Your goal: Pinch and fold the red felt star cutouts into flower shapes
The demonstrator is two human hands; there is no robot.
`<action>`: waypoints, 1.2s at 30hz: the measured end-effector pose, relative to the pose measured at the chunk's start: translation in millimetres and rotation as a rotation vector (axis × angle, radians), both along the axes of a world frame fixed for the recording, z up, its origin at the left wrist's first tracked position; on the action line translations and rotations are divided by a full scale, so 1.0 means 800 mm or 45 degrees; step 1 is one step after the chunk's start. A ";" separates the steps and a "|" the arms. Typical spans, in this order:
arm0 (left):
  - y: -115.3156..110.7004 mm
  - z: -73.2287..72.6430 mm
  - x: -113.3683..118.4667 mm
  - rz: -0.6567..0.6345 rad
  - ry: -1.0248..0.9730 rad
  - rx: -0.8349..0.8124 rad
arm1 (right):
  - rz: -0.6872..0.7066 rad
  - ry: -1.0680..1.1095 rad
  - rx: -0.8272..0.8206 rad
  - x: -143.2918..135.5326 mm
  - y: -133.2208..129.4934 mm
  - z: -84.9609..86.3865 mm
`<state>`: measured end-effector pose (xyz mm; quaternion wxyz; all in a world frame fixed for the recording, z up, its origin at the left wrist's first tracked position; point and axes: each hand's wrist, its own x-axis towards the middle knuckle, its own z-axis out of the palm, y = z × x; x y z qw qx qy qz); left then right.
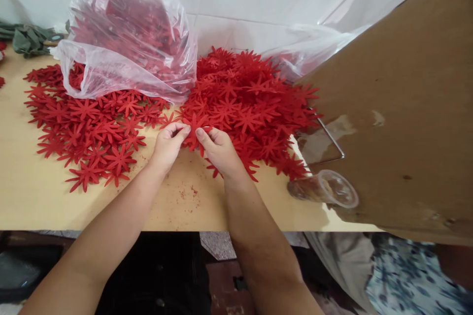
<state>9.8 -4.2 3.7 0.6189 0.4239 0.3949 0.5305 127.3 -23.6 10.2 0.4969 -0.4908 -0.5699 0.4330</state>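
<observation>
The left hand (169,143) pinches one edge of a thin, red, felt-like flower cutout with long rounded petals (195,125), thumb against fingers. The right hand (221,150) grips the opposite side the same way. Between them, the flower sits just in front of a big heap of matching red cutouts (251,108), which spreads back toward the far edge of the pale wood-coloured worktop (29,167).

To the left I see a second, lower pile of red cutouts (84,133), and over its back part a clear plastic bag full of red pieces (129,54). Reddish crumbs (190,197) dot the worktop toward its near edge. Over at the right, a clear plastic cup (325,189) is beside a brown wooden board (399,108); I can't tell whether the cup stands or lies.
</observation>
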 end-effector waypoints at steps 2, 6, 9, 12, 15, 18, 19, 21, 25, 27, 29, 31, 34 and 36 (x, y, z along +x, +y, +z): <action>0.003 0.001 -0.004 0.081 -0.070 -0.057 | -0.055 -0.022 0.032 0.008 0.000 0.001; 0.013 -0.001 -0.016 0.235 -0.198 -0.163 | -0.317 0.071 0.093 0.030 0.005 0.000; 0.015 0.000 -0.018 0.227 -0.138 -0.150 | -0.564 0.184 0.093 0.043 0.012 -0.003; 0.010 0.005 -0.011 0.147 -0.001 -0.137 | -0.647 0.230 0.062 0.047 0.019 -0.008; 0.005 0.009 -0.004 0.110 0.083 -0.143 | -0.687 0.171 0.041 0.050 0.027 -0.019; 0.004 0.008 -0.001 0.091 0.112 -0.098 | -0.800 0.023 0.081 0.059 0.031 -0.028; 0.004 0.006 0.000 0.081 0.121 -0.080 | -0.871 -0.074 0.147 0.061 0.031 -0.029; 0.004 0.002 0.000 0.053 0.155 -0.045 | -1.041 -0.327 0.353 0.063 0.026 -0.026; 0.003 -0.005 0.001 0.015 0.259 0.017 | -0.885 -0.508 0.543 0.041 0.009 -0.008; 0.002 -0.005 0.001 -0.004 0.278 0.043 | -0.508 -0.362 0.379 0.023 0.003 -0.003; 0.001 -0.003 0.000 -0.013 0.273 0.067 | -0.238 -0.214 0.212 0.008 0.001 -0.002; -0.001 0.000 0.000 -0.013 0.257 0.087 | -0.173 -0.130 0.139 0.001 0.002 -0.004; -0.004 0.004 0.001 -0.031 0.207 0.100 | -0.262 -0.117 0.124 0.002 0.003 -0.004; -0.005 0.006 0.002 -0.045 0.170 0.106 | -0.300 -0.167 0.116 0.004 0.002 -0.002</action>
